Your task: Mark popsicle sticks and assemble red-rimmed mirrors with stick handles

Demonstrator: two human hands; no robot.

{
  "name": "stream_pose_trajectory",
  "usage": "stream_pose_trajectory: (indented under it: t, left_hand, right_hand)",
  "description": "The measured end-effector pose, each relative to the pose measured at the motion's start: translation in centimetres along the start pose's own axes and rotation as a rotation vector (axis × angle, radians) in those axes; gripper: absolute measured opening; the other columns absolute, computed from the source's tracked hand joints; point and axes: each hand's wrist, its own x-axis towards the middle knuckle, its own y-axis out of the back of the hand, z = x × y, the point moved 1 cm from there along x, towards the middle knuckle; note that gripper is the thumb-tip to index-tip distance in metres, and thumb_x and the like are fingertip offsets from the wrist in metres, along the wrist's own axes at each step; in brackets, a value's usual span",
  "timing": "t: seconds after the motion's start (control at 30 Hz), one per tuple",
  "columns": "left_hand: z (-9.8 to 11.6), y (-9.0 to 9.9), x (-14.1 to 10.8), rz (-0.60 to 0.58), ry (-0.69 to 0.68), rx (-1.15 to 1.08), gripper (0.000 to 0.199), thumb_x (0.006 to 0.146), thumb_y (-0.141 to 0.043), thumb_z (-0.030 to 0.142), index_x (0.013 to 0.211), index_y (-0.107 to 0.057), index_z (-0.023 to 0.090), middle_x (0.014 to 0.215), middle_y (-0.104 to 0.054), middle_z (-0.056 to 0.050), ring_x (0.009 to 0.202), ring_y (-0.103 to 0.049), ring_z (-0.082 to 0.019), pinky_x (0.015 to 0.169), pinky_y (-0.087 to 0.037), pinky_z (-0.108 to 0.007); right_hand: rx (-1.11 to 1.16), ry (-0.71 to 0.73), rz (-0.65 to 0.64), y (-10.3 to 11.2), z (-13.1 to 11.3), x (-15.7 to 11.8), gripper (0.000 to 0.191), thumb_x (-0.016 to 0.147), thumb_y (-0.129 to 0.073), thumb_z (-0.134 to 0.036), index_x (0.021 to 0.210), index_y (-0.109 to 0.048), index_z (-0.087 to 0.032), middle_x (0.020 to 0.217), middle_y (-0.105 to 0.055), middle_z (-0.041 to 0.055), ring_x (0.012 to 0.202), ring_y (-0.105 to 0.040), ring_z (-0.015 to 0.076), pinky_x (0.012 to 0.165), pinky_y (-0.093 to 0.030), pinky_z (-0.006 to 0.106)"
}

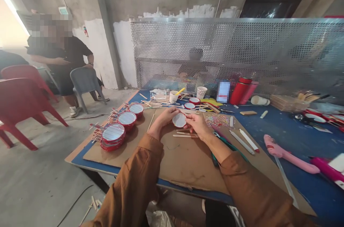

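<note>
My left hand (pixel 167 117) and my right hand (pixel 199 125) are both closed on the edges of a small round white-faced disc with a red rim (pixel 179 120), held just above the cardboard sheet (pixel 185 169). The left fingers grip its upper left side, the right fingers its right side. Flat wooden craft sticks (pixel 184 135) lie under my right hand. Beyond it is a heap of coloured rubber bands (pixel 219 121). At the left stand stacks of finished-looking red-rimmed discs (pixel 113 132) with crossed sticks attached, like small toy banjos.
Scissors with teal handles (pixel 215 155) lie partly under my right forearm. White markers (pixel 248 140), a pink glue gun (pixel 290 155) and a red bottle (pixel 240 91) are to the right. Paper cups (pixel 174 97) and loose sticks line the back before a perforated metal screen (pixel 166 48). A person (pixel 64 55) stands at left.
</note>
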Motion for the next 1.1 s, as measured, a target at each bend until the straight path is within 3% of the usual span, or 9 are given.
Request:
stream_pose_trajectory:
  t: [0.13,0.6,1.1]
  left_hand:
    - [0.04,0.06,-0.17,-0.024,0.075,-0.046,0.039,0.075,-0.063,0.048,0.09,-0.053,0.013,0.07,-0.054,0.001,0.053,-0.049,-0.007,0.049,-0.035,-0.019]
    - [0.34,-0.02,-0.43,-0.047,0.073,-0.057,0.033,0.075,-0.064,0.04,0.09,-0.047,0.016,0.07,-0.051,0.004,0.052,-0.046,-0.006,0.048,-0.033,-0.019]
    - [0.28,0.08,-0.37,-0.06,0.054,-0.01,0.032,0.073,-0.063,0.04,0.087,-0.046,0.017,0.067,-0.046,0.006,0.05,-0.043,-0.005,0.047,-0.03,-0.018]
  right_hand:
    - [0.001,0.006,0.032,0.1,-0.05,0.06,0.008,0.078,-0.055,-0.011,0.084,-0.06,-0.013,0.065,-0.067,0.0008,0.043,-0.06,0.008,0.028,-0.037,0.012]
    - [0.03,-0.009,0.009,0.04,-0.07,-0.11,0.013,0.079,-0.053,-0.008,0.088,-0.062,-0.013,0.056,-0.062,-0.0028,0.042,-0.057,0.0071,0.036,-0.049,0.015]
    - [0.046,-0.013,-0.019,-0.12,-0.15,-0.35,0.007,0.076,-0.054,-0.008,0.078,-0.058,-0.013,0.052,-0.06,-0.0033,0.041,-0.058,0.0074,0.037,-0.05,0.015]
